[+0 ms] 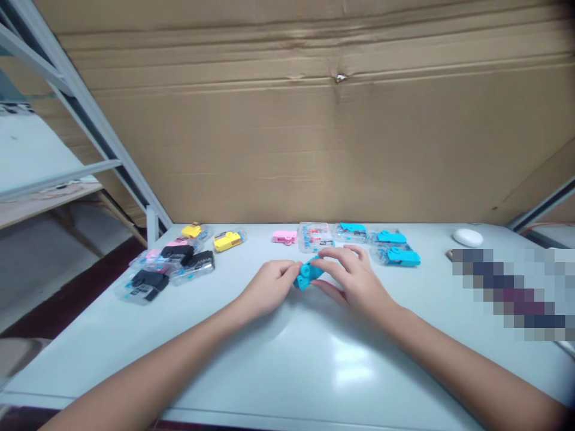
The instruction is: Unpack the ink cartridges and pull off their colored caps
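Observation:
Above the middle of the white table, a bright blue plastic piece (308, 273) is held between both hands. My left hand (272, 285) is closed on its left end, thumb and fingers pinching it. My right hand (353, 276) grips its right side from above and below, with curved fingers. Beyond them on the table lie a pink piece (284, 237) and a clear pack with pink and blue parts (316, 237). Blue pieces on clear packs (353, 230) (392, 237) (403, 257) lie at the back right.
At the left are clear packs with black pieces (146, 284), a yellow piece (227, 241) and another yellow piece (191, 230). A white oval object (468, 237) sits at the back right, by a pixelated area. Cardboard (314, 137) stands behind the table (278, 383); a metal frame (92, 120) rises left.

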`<act>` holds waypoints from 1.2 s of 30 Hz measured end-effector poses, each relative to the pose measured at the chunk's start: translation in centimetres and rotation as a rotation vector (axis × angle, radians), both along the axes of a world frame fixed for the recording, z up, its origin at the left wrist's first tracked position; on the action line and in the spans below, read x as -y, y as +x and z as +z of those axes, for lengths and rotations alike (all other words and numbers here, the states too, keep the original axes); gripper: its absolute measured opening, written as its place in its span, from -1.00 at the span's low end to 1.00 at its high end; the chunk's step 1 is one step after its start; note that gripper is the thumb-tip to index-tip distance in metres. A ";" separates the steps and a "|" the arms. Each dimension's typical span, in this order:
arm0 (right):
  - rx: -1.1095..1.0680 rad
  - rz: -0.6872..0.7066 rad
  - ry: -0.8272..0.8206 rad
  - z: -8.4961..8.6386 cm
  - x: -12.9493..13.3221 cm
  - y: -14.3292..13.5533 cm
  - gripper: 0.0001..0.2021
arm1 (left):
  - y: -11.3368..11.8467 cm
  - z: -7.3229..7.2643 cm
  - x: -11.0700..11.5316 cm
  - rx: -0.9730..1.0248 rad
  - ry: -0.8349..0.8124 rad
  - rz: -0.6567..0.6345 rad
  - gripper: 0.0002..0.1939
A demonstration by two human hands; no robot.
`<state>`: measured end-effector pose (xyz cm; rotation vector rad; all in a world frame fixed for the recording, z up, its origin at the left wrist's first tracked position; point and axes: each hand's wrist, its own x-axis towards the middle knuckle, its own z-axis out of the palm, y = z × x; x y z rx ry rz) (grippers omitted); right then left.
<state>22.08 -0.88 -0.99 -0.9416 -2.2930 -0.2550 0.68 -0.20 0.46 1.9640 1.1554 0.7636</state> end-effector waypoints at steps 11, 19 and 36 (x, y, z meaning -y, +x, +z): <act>-0.208 0.063 -0.245 -0.2 0.7 -0.8 -0.85 | 1.3 -0.6 1.3 -0.460 0.526 0.141 -0.62; -0.321 0.017 -0.494 -0.1 1.5 -1.2 -0.87 | 1.3 -1.1 1.7 -0.568 0.825 0.170 -0.61; -0.305 0.073 -0.337 -0.3 1.2 -1.4 -0.87 | 1.9 -1.2 2.6 0.162 0.003 0.121 -0.72</act>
